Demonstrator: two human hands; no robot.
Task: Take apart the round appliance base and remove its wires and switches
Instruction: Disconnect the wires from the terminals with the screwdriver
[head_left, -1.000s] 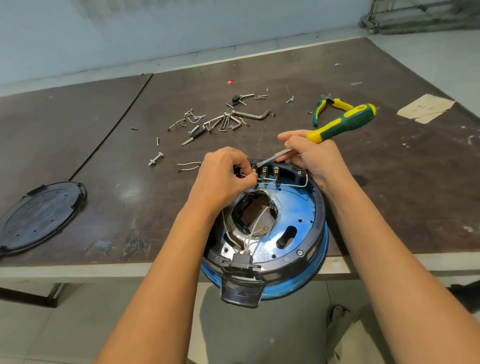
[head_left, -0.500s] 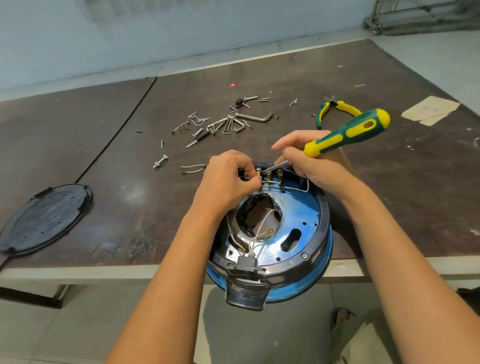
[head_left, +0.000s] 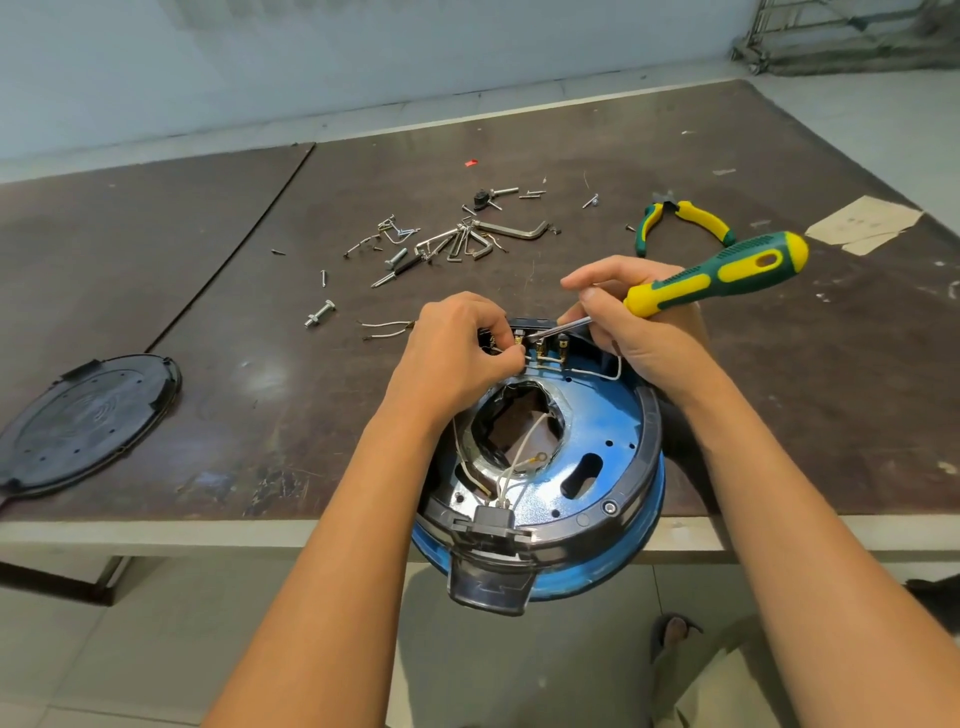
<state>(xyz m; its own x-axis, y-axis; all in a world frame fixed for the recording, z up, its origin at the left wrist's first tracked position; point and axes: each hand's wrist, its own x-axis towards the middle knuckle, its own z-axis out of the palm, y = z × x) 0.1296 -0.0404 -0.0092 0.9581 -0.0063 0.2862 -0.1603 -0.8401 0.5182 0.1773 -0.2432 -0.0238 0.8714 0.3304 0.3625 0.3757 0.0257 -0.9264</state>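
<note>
The round blue appliance base (head_left: 597, 431) with a black rim lies open-side up, overhanging the table's front edge. White wires (head_left: 524, 452) run through its central hole to a black connector at the near rim. My left hand (head_left: 457, 353) pinches a wire at the switch terminals (head_left: 550, 345) on the far rim. My right hand (head_left: 639, 322) grips a green and yellow screwdriver (head_left: 722, 275), its tip resting at those terminals.
A black round cover (head_left: 88, 421) lies at the table's left. Loose screws, bolts and hex keys (head_left: 457, 239) are scattered behind the base, with two cut wire pieces (head_left: 384, 328). Green and yellow pliers (head_left: 680, 221) and a paper scrap (head_left: 862, 223) lie at the right.
The screwdriver handle has swung slightly up and right while its tip stays at the terminals. My left hand keeps its pinch on the wire.
</note>
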